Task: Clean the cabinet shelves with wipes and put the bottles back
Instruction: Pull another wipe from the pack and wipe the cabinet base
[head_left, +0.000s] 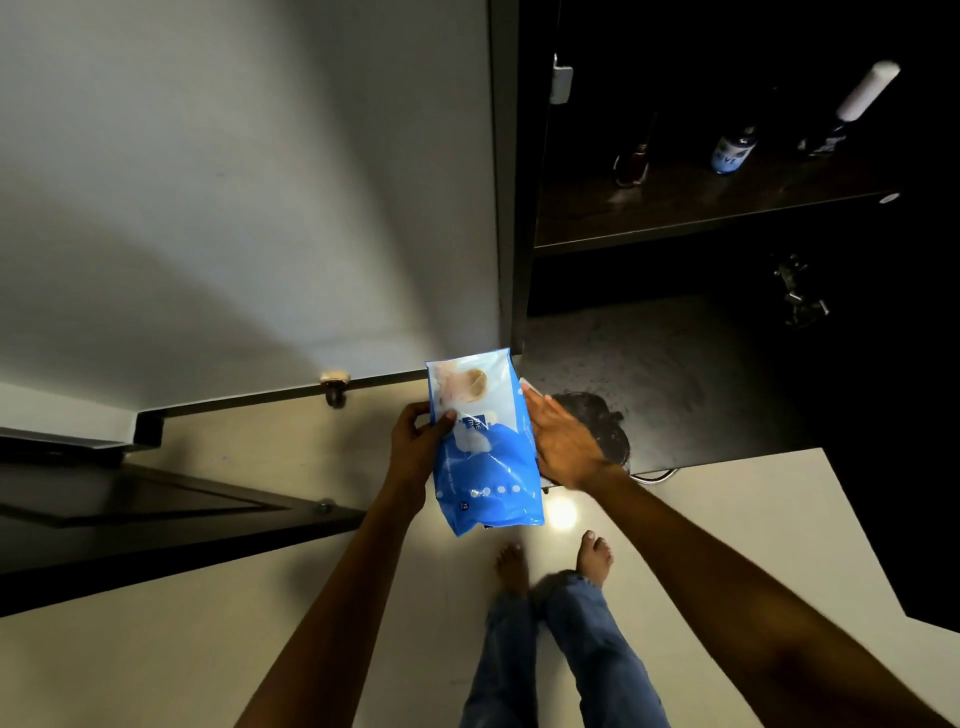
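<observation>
Wipes (485, 441) (a blue pack) are held upright in front of the open cabinet (524, 208), gripped at the left edge by the left hand (415, 441). Straight fingers of the right hand (563, 441) are laid flat against its right side. Bottles (732, 150) are seen on the dark shelf (675, 208) above.

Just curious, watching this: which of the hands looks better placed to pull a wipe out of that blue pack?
Probably the right hand: it lies flat and free against the blue plastic wipes pack's side, while the left hand grips the pack's other edge, steadying it.
</observation>
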